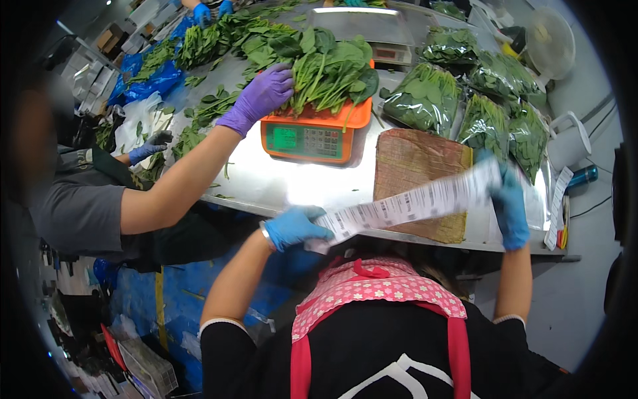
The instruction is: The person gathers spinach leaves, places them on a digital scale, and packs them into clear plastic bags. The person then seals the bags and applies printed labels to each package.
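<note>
A long strip of printed paper labels (403, 203) stretches between my two blue-gloved hands, low over the table's front edge. My left hand (295, 228) pinches its left end, where a short piece hangs below the fingers. At the other end my right hand (509, 207) grips the strip, which is blurred there. Beneath the strip lies a brown woven mat (418, 169). Several clear bags of leafy greens (426, 99) lie beyond my right hand.
A co-worker's purple-gloved hand (264, 95) touches spinach-like greens (331, 70) heaped on an orange digital scale (306, 142). Another scale (361, 27) stands behind it. On the right are a white pitcher (570, 142), a teal bottle (583, 176) and another label strip (558, 207).
</note>
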`<state>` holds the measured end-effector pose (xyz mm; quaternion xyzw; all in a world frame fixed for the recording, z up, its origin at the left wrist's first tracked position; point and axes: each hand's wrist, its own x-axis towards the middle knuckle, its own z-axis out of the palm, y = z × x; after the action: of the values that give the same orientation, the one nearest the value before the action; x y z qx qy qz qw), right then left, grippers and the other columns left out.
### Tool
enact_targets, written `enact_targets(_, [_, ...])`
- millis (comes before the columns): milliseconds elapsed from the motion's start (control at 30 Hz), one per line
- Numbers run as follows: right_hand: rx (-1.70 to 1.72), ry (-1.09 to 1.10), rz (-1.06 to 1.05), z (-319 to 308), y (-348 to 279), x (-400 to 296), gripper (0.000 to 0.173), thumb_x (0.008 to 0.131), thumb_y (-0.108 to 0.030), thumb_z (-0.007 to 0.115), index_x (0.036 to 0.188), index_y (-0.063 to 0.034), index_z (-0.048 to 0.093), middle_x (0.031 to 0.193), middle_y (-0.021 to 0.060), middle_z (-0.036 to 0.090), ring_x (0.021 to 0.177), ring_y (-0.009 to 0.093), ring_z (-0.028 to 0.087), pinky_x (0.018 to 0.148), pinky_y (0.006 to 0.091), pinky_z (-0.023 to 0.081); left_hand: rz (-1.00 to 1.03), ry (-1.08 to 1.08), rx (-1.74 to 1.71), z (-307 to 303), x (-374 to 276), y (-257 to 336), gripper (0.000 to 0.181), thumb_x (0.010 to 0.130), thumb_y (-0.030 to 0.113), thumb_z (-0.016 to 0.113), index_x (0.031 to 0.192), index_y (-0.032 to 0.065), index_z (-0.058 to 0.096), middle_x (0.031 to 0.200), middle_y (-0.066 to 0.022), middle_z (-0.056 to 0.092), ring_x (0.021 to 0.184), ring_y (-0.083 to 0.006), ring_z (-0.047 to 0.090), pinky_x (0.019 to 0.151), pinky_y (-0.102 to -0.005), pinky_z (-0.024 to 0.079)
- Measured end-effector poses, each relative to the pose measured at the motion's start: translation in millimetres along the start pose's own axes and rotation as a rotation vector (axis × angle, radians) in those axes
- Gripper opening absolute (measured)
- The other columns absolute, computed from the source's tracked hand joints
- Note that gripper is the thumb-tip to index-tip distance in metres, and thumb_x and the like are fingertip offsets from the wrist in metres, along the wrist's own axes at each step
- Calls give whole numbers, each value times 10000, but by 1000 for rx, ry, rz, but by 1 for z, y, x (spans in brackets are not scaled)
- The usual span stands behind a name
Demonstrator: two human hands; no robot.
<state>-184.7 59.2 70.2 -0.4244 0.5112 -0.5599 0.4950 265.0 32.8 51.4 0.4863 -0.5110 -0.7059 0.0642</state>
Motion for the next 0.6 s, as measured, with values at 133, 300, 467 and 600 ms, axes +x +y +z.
enact_targets(133, [-1260,-538,426,-18,-29,-60,592,649,-199,792,1189,-36,611,907,103,695,811,223,646,768,382,492,169,-39,1077,-26,-18,54,416,690,369,733,945,43,681,840,-179,649,753,-331,640,697,-390,500])
enact_targets(300, [-326,-705,-57,148,-29,-43,920,661,-297,814,1433,-78,364,1403,145,444,1234,275,463,1019,381,371,442,-227,1321,32,-17,125,337,654,343,685,896,108,702,753,-155,661,685,-353,637,684,-408,515])
enact_targets(467, [-183,-627,438,179,53,-53,307,805,-163,734,1047,11,663,860,90,694,731,104,606,666,265,498,218,-176,1567,11,-2,156,352,615,381,713,808,86,701,712,-156,632,694,-347,614,645,-410,489])
enact_targets(600, [-175,-635,522,165,83,-71,363,778,-164,755,1070,28,658,940,94,696,823,113,621,744,254,503,50,-168,1399,-25,-4,127,380,626,373,745,859,76,700,790,-142,666,747,-323,635,686,-397,496])
